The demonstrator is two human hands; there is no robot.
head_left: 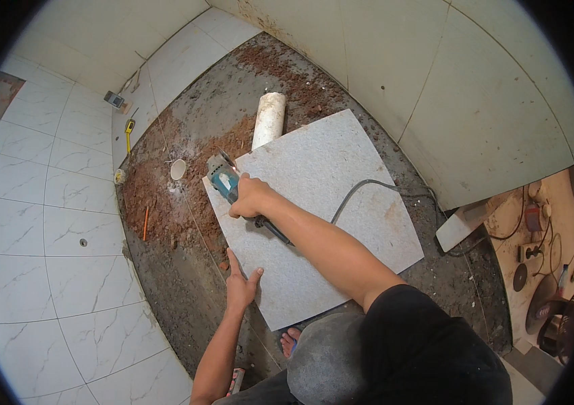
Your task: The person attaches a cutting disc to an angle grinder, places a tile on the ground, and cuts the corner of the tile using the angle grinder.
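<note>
My right hand point(253, 198) is wrapped around the body of a teal and grey angle grinder point(223, 179). The grinder's head is at the far left corner of a large pale grey, speckled floor tile point(327, 209), with its disc point(226, 159) by the tile's edge. A black cord point(351, 196) trails across the tile to the right. My left hand point(240, 287) grips the tile's left edge, thumb on top and index finger along the side; its other fingers are hidden. A white pipe point(271, 116) sticks out beyond the tile's far edge.
Reddish soil and rubble point(186, 169) cover the floor around a white pipe opening point(178, 169). An orange pencil point(146, 223) and yellow tape measure point(129, 128) lie left. White marbled tiles point(10, 283) line the left side. Cords, discs and a fan point(573, 310) are at right.
</note>
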